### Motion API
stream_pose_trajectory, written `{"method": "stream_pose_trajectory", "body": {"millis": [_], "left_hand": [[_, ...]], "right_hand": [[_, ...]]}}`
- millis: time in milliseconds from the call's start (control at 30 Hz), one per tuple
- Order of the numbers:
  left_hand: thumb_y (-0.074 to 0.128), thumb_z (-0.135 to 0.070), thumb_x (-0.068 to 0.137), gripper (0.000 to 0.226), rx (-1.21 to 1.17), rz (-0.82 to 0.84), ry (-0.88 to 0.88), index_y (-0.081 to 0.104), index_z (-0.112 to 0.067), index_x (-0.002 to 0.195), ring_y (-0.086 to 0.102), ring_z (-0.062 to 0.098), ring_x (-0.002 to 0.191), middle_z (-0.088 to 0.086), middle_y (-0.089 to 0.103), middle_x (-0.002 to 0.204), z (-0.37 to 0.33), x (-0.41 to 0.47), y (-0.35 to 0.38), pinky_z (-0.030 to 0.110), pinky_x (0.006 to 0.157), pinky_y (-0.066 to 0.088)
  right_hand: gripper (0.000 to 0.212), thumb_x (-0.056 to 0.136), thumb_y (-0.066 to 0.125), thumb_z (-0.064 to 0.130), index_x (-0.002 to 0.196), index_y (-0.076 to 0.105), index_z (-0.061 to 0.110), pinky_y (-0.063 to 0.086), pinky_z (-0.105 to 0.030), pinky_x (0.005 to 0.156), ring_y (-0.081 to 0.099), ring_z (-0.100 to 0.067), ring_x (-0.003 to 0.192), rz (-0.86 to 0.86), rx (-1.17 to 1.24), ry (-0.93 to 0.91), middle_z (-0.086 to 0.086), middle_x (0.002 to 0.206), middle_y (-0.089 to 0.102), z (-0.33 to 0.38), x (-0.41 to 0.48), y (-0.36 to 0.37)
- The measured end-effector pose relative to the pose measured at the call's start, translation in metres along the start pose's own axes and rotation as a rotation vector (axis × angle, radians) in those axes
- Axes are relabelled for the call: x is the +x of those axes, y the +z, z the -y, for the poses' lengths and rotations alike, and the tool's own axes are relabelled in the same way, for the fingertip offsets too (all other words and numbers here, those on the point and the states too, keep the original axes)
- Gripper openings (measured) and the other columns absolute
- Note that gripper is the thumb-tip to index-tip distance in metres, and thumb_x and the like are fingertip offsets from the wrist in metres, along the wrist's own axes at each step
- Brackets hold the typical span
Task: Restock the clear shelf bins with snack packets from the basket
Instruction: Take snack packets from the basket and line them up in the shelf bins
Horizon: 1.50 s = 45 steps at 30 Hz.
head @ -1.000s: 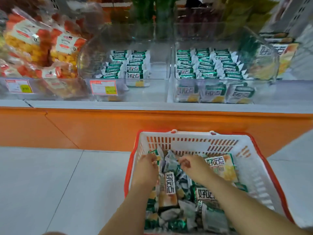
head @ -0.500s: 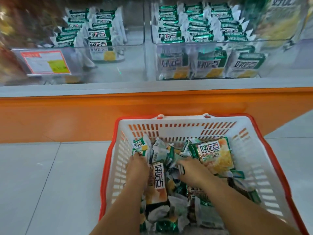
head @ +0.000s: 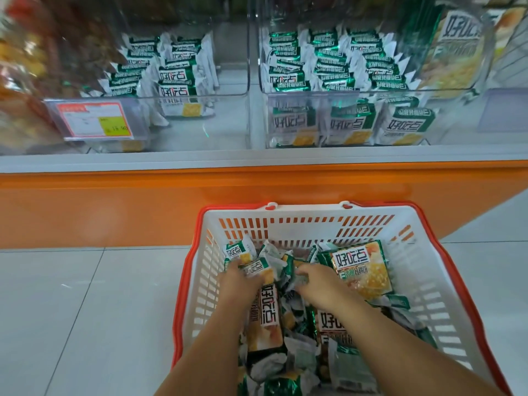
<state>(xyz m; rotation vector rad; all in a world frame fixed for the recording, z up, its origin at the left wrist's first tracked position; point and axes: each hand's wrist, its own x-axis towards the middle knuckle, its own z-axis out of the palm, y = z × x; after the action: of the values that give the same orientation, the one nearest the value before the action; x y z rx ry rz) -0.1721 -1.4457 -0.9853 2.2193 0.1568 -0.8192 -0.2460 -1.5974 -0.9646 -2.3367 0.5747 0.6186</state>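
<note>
Looks down into a white slatted plastic basket [head: 300, 217] with an orange-red rim, set on pale glossy floor tiles [head: 71, 310]. Reaches in with both bare forearms, over a loose heap of crinkly green, white and yellow snack packets [head: 297, 358] covering the bottom. Grips with the left hand [head: 240, 284] a small packet [head: 257, 267], pillow-shaped with crimped ends, fingers curled around it at the far left of the heap. Sinks the bent fingers of the right hand [head: 320, 284] into wrappers near the middle; cannot tell whether closed on one. Finds, just right of that hand, a large packet [head: 361, 270], flat and rectangular, lying tilted on the heap.

Faces, above an orange shelf base [head: 114, 207], two clear hard-plastic bins with rounded corners: the left bin [head: 228, 124] holding two upright rows of the same packets, the right bin [head: 314, 93] packed with three rows. Notes a red-bordered price label [head: 95, 120] with a yellow patch at the left bin's front.
</note>
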Motion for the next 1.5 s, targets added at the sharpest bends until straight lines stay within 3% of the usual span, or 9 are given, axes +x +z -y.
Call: {"method": "stream_pose_trajectory", "body": {"millis": [200,367,467,567,700,867,967,1200,1500], "left_hand": [[0.068,-0.015,0.086,0.039,-0.017,0.176,0.161,0.053,-0.021,0.122,0.054,0.01,0.066,0.002,0.059,0.096,-0.033,-0.037,-0.039,0.019,0.056,0.044],[0.069,-0.007,0.081,0.048,0.085,0.174,0.375,0.053,-0.019,0.125,0.066,0.027,0.087,0.01,0.063,0.108,-0.085,-0.078,-0.095,0.042,0.077,0.057],[0.07,-0.008,0.081,0.053,0.129,0.14,0.516,0.053,-0.025,0.127,0.062,0.022,0.095,0.006,0.06,0.118,-0.11,-0.107,-0.136,0.038,0.082,0.054],[0.071,-0.01,0.081,0.055,0.129,0.082,0.595,0.052,-0.034,0.125,0.064,0.021,0.096,0.002,0.062,0.117,-0.122,-0.133,-0.171,0.039,0.086,0.053],[0.066,-0.01,0.086,0.055,-0.055,-0.018,0.665,0.046,-0.034,0.131,0.064,0.011,0.085,-0.001,0.062,0.117,-0.121,-0.15,-0.193,0.02,0.065,0.048],[0.059,-0.017,0.092,0.045,-0.155,-0.361,0.657,0.047,-0.023,0.135,0.053,0.013,0.104,0.0,0.052,0.127,-0.118,-0.139,-0.213,0.015,0.07,0.04],[0.056,-0.013,0.092,0.044,-0.152,-0.531,0.646,0.049,-0.018,0.135,0.052,0.025,0.108,0.011,0.046,0.134,-0.121,-0.122,-0.229,0.033,0.086,0.048],[0.055,-0.012,0.093,0.049,-0.206,-0.503,0.583,0.043,-0.019,0.14,0.025,0.024,0.14,0.009,0.025,0.152,-0.121,-0.092,-0.236,0.04,0.111,0.027],[0.053,-0.004,0.091,0.052,-0.272,-0.475,0.494,0.044,-0.025,0.138,0.042,0.028,0.126,0.005,0.008,0.154,-0.121,-0.077,-0.239,0.034,0.084,0.046]], "right_hand": [[0.066,0.09,0.062,0.023,0.146,0.027,0.026,0.043,-0.03,0.096,0.051,-0.018,0.119,-0.049,0.314,-0.099,-0.002,0.148,0.036,0.041,-0.025,-0.037],[0.028,0.088,0.064,0.011,0.109,0.055,0.027,0.037,-0.016,0.056,0.048,-0.001,0.068,-0.153,0.238,-0.312,0.002,0.112,0.057,0.082,-0.062,-0.086],[0.026,0.084,0.07,0.017,0.088,0.051,0.035,0.047,-0.026,0.07,0.054,-0.01,0.083,-0.261,0.211,-0.425,0.014,0.097,0.054,0.108,-0.088,-0.114],[0.02,0.085,0.07,0.019,0.094,0.055,0.028,0.036,-0.011,0.054,0.047,0.001,0.066,-0.291,0.195,-0.552,0.017,0.085,0.05,0.135,-0.114,-0.136],[0.021,0.081,0.073,0.019,0.087,0.056,0.029,0.04,-0.021,0.059,0.046,0.0,0.059,-0.361,0.168,-0.658,0.016,0.085,0.054,0.172,-0.131,-0.154],[0.019,0.083,0.071,0.018,0.09,0.055,0.026,0.039,-0.016,0.061,0.048,-0.006,0.068,-0.634,0.183,-0.671,0.021,0.088,0.051,0.215,-0.12,-0.177],[0.018,0.085,0.068,0.016,0.091,0.053,0.025,0.03,-0.019,0.06,0.047,-0.006,0.076,-0.746,0.168,-0.677,0.021,0.087,0.049,0.244,-0.097,-0.189],[0.019,0.082,0.068,0.005,0.091,0.059,0.019,0.044,-0.03,0.075,0.057,-0.022,0.088,-0.675,-0.018,-0.479,-0.002,0.103,0.062,0.278,-0.004,-0.183],[0.018,0.079,0.068,0.008,0.096,0.069,0.004,0.047,-0.029,0.078,0.061,-0.027,0.095,-0.494,-0.247,-0.308,-0.012,0.099,0.066,0.298,0.043,-0.186]]}}
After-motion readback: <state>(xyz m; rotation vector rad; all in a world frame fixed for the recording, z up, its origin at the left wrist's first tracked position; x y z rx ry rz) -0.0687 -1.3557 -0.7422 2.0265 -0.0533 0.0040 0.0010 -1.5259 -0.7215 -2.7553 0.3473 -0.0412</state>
